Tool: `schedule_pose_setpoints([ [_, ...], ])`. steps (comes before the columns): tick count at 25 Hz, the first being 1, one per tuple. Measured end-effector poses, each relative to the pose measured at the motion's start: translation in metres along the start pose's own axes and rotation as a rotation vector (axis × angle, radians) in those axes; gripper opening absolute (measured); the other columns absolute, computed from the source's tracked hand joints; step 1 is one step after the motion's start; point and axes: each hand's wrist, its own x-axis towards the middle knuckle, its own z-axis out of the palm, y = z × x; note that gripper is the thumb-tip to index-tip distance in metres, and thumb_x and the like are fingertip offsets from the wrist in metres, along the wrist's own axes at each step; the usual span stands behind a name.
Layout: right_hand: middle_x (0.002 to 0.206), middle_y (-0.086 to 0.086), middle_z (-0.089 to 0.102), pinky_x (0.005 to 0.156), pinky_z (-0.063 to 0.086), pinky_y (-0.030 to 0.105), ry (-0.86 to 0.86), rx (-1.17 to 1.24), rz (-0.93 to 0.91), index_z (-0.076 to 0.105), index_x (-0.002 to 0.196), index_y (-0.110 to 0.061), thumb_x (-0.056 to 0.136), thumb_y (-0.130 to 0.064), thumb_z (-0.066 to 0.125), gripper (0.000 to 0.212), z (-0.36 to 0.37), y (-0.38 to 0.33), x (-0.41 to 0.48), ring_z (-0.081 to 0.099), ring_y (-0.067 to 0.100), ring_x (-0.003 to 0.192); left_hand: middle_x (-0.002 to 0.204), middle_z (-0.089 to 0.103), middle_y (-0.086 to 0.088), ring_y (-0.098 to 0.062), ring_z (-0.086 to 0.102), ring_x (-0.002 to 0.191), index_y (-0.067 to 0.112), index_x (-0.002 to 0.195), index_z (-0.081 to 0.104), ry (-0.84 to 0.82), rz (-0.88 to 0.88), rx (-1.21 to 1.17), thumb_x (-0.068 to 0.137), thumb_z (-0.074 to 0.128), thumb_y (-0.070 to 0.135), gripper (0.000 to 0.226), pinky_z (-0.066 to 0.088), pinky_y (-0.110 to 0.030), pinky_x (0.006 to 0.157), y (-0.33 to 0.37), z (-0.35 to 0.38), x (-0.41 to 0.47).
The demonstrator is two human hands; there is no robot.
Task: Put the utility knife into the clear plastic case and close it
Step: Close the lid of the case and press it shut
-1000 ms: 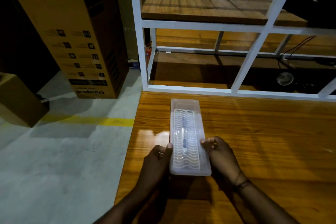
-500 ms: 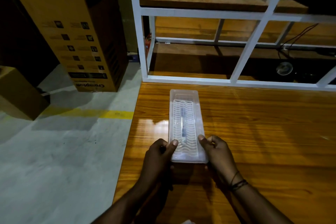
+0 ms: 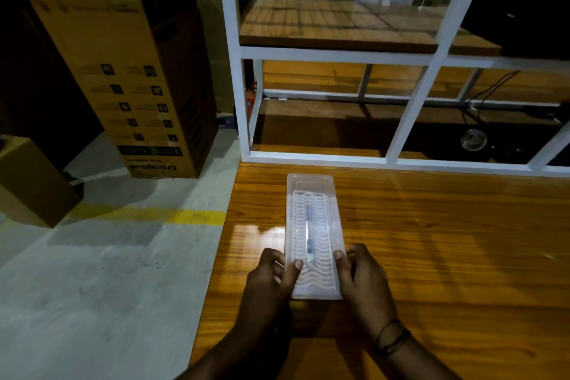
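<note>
My left hand [image 3: 271,279] and right hand [image 3: 362,276] grip the near end of the clear plastic case [image 3: 313,234], one on each long side, as it lies lengthwise on the wooden table [image 3: 447,256] close to the table's left edge. Both hands are partly curled rather than flat: each thumb rests on top of the case's lid, the left thumb reaching in from the left rim and the right thumb from the right rim, while the other fingers wrap down the side walls, where I cannot tell how far they reach under. The lid sits down over the case, its ribbed, wavy pattern showing across the top; whether it is fully latched cannot be told from here. Through the plastic, the utility knife [image 3: 309,236] shows as a slim dark and pale shape lying along the middle of the case, pointing away from me. A dark band [image 3: 391,338] circles my right wrist. Beyond the far end of the case, a white metal frame [image 3: 308,159] with wooden shelves stands at the back of the table. To the left, on the grey floor [image 3: 92,287] with its yellow line, a tall cardboard box [image 3: 123,77] stands, with a smaller box [image 3: 30,182] near it.
</note>
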Motion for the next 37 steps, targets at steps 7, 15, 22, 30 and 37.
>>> schedule_pose_setpoints([
  [7, 0.170, 0.004, 0.008, 0.126, 0.010, 0.036, -0.262, -0.377, -0.275, 0.016, 0.160, -0.017, 0.103, -0.032, 0.038, 0.063, -0.011, -0.018, 0.049, 0.003, 0.026, 0.157, 0.175, -0.007, 0.009, -0.024, 0.007, 0.159, 0.032, 0.166, 0.006, -0.247, 0.331, 0.693, 0.107, 0.032, 0.053, 0.068, 0.024, -0.045, 0.126, 0.020, -0.016, 0.053],
  [15, 0.171, 0.007, 0.002, 0.127, 0.016, 0.035, -0.283, -0.391, -0.226, 0.013, 0.161, -0.014, 0.102, -0.041, 0.023, 0.066, 0.005, -0.024, 0.043, 0.005, 0.024, 0.158, 0.175, -0.008, 0.010, -0.023, -0.002, 0.162, 0.028, 0.167, -0.002, -0.258, 0.211, 0.662, 0.111, 0.027, 0.046, 0.065, 0.017, -0.049, 0.128, 0.021, -0.005, 0.052],
  [22, 0.171, 0.006, 0.003, 0.127, 0.019, 0.037, -0.250, -0.426, -0.235, 0.016, 0.160, -0.014, 0.092, -0.051, 0.010, 0.078, 0.011, -0.019, 0.017, 0.005, 0.024, 0.158, 0.175, -0.010, 0.005, -0.022, -0.003, 0.162, 0.022, 0.167, -0.003, -0.232, 0.256, 0.784, 0.104, 0.016, 0.048, 0.070, 0.017, -0.042, 0.127, 0.012, -0.009, 0.026],
  [30, 0.170, 0.011, 0.006, 0.127, 0.011, 0.037, -0.256, -0.500, -0.268, 0.015, 0.160, -0.011, 0.096, -0.042, 0.021, 0.072, 0.004, -0.022, 0.005, 0.001, 0.027, 0.158, 0.174, -0.018, 0.002, -0.025, -0.011, 0.162, 0.018, 0.166, -0.006, -0.250, 0.273, 0.852, 0.111, 0.025, 0.037, 0.066, 0.013, -0.045, 0.129, 0.015, -0.009, 0.018],
  [37, 0.170, 0.011, 0.011, 0.127, 0.017, 0.043, -0.252, -0.507, -0.298, 0.017, 0.159, -0.008, 0.089, -0.045, 0.004, 0.081, 0.003, -0.019, 0.005, 0.004, 0.028, 0.158, 0.175, -0.014, -0.003, -0.031, -0.007, 0.162, 0.014, 0.166, -0.003, -0.207, 0.314, 0.949, 0.110, 0.027, 0.035, 0.067, 0.018, -0.050, 0.127, 0.017, -0.003, 0.011],
])
